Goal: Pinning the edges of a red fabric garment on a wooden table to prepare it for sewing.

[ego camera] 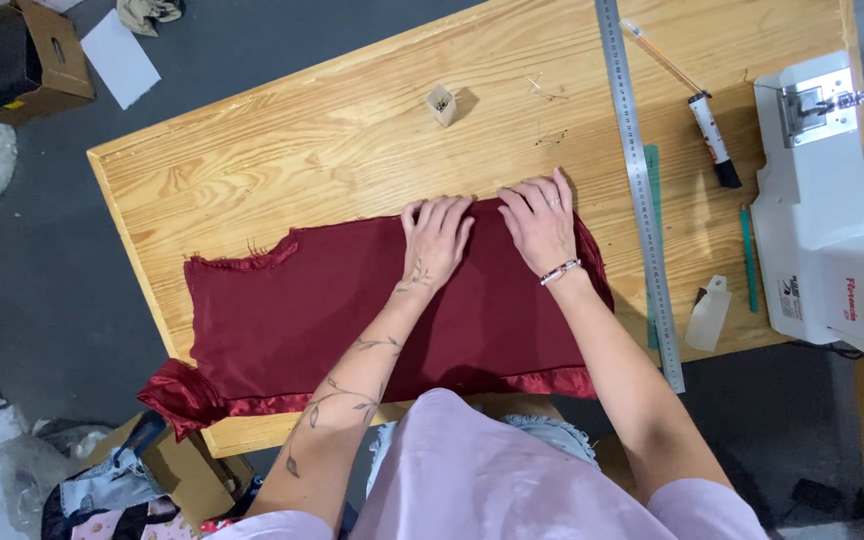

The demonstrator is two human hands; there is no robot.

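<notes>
Both hands lie flat, fingers spread, gripping nothing: the left hand (436,240) and right hand (540,222) press side by side on dark red fabric (352,320) spread across a wooden table (302,150). Beyond the fingertips stands a small open box (442,104); right of the right hand, a steel ruler (638,180) and white sewing machine (832,220).

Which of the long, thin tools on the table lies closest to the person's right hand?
The long metal ruler, running up the table just right of the right hand. The teal ruler hides under it; the marker and teal pencil lie farther right.
</notes>
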